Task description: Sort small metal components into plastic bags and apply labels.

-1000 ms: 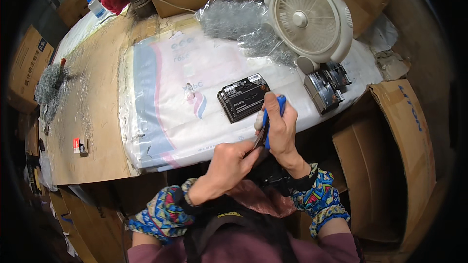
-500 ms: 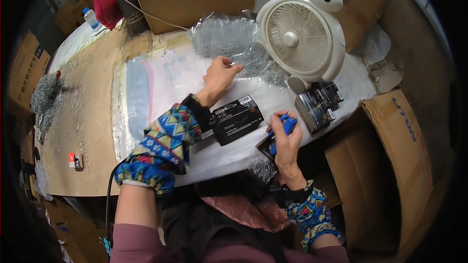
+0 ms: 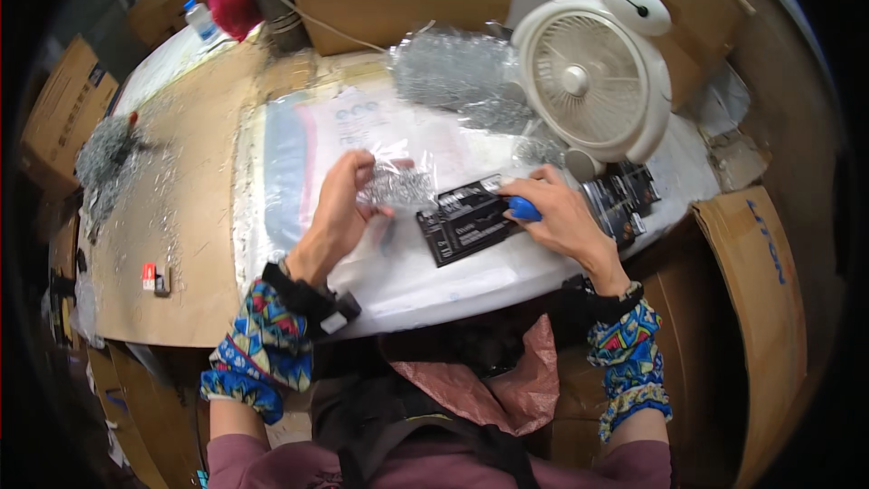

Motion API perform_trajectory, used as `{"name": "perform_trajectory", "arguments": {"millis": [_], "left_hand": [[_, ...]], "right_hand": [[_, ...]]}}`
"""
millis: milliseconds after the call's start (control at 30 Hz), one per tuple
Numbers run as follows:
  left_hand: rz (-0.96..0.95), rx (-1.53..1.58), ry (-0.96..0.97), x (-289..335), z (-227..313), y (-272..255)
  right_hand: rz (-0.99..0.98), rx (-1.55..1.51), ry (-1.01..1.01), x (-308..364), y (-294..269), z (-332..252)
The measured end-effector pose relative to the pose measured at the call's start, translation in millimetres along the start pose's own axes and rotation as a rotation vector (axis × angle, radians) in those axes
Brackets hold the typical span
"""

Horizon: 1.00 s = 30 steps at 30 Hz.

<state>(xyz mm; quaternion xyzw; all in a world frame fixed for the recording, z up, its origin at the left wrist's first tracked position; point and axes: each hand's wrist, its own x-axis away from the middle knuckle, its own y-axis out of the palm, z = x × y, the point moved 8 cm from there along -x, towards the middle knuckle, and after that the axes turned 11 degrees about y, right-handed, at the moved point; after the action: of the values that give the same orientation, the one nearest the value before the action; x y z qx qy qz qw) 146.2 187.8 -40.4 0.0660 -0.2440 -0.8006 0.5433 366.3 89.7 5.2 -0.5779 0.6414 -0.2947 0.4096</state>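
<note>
My left hand (image 3: 339, 208) is closed on the edge of a small clear plastic bag (image 3: 398, 187) of silvery pieces, too small to name. The bag hangs just left of a flat black printed box (image 3: 466, 234) on the white table covering. My right hand (image 3: 566, 222) curls round a blue tool (image 3: 523, 209) whose kind I cannot make out, since the palm hides most of it. Its fingertips are at the right end of the black box. More black printed boxes (image 3: 620, 204) lie stacked just beyond my right hand.
A white fan (image 3: 588, 81) stands at the back right. Beside it are silvery clear bags (image 3: 453, 72). An open cardboard carton (image 3: 760, 263) stands right of the table. A grey tangled heap (image 3: 107, 154) and a small red-and-black item (image 3: 156, 278) lie on the left.
My left hand has come back from the silvery bags toward me, now with a small bag in it. My right hand has moved up over the black box, still holding the blue tool.
</note>
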Motion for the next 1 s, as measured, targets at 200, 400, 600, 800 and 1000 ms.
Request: {"name": "perform_trajectory", "arguments": {"millis": [200, 400, 600, 800, 1000], "left_hand": [[0.098, 0.040, -0.036, 77, -12, 4], [0.049, 0.028, -0.104, 102, -32, 23], [-0.034, -0.013, -0.114, 109, -39, 39], [0.068, 0.021, -0.079, 115, -38, 29], [0.120, -0.101, 0.097, 115, -33, 26]], "right_hand": [[0.219, -0.344, 0.180, 25, -15, -3], [-0.198, -0.970, 0.650, 35, 14, -4], [-0.355, -0.907, 0.614, 31, 19, -37], [-0.236, -0.742, 0.436, 25, 23, -49], [0.349, -1.015, 0.496, 27, -3, -39]]}}
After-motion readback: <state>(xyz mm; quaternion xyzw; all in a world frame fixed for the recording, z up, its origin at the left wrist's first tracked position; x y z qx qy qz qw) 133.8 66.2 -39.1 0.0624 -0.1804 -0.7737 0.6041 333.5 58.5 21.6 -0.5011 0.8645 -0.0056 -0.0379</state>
